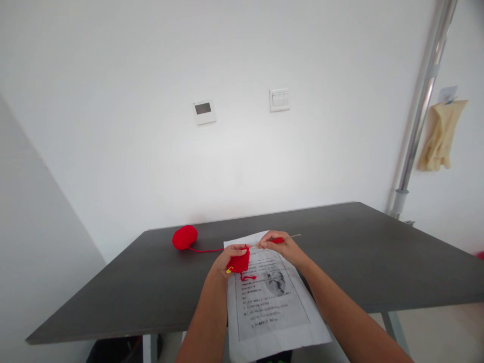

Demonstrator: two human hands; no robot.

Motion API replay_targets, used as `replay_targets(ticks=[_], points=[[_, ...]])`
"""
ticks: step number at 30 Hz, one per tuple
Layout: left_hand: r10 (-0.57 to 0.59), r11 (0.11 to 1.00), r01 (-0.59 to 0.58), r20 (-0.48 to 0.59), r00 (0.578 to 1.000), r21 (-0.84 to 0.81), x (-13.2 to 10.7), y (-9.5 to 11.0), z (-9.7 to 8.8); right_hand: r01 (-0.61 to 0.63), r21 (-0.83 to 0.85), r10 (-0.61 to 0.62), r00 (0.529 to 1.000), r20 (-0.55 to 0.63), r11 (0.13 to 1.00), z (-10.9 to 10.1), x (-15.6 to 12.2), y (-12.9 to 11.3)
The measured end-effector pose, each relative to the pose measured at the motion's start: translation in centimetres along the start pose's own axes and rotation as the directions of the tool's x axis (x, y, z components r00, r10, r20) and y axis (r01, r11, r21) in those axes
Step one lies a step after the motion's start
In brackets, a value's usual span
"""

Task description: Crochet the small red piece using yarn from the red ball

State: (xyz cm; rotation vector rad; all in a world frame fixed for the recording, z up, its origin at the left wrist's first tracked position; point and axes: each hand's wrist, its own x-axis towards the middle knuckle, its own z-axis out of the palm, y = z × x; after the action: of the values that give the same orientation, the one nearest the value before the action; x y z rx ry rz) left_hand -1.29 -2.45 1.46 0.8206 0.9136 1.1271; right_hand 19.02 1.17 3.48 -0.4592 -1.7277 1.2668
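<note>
My left hand [224,262] is closed on a small red crocheted piece [239,263] that carries a yellow marker clip [229,270]. My right hand [280,247] pinches a crochet hook [284,239] with a red grip; its metal end points right and its tip meets the red piece. A strand of red yarn [206,250] runs left from the piece to a red yarn ball [185,237] on the dark table [378,252]. Both hands hover above a printed sheet of paper [270,307].
The printed sheet hangs over the table's near edge. A white wall behind holds a small panel [204,111] and a light switch [279,99]. A metal pole [419,111] stands at the right, with pale rubber gloves [440,136] hanging beside it.
</note>
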Motion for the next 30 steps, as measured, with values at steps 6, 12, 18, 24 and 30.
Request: replay_targets(ticks=[6,12,18,24,30], points=[[0.027,0.999,-0.022,0.1,0.995,-0.047,0.1,-0.3,-0.2,-0.005,0.033,0.003,0.999,0.034,0.999,-0.2,-0.1,-0.5],[0.004,1.0,-0.007,0.14,0.99,0.024,0.4,-0.5,-0.7,0.011,0.083,-0.017,0.998,0.061,0.997,-0.5,-0.2,-0.7],[-0.014,0.998,0.007,0.108,0.994,0.067,0.6,-0.5,-0.8,-0.002,0.126,-0.005,0.999,0.051,0.992,-0.8,0.0,0.0],[0.028,0.993,-0.034,0.058,0.998,0.112,0.1,-0.1,0.2,-0.048,0.23,0.042,0.999,0.03,0.972,-0.4,0.0,0.3],[0.055,0.995,-0.054,-0.012,0.998,0.082,-0.1,0.0,0.9,-0.044,0.299,0.054,0.998,-0.025,0.953,0.5,0.0,0.6]])
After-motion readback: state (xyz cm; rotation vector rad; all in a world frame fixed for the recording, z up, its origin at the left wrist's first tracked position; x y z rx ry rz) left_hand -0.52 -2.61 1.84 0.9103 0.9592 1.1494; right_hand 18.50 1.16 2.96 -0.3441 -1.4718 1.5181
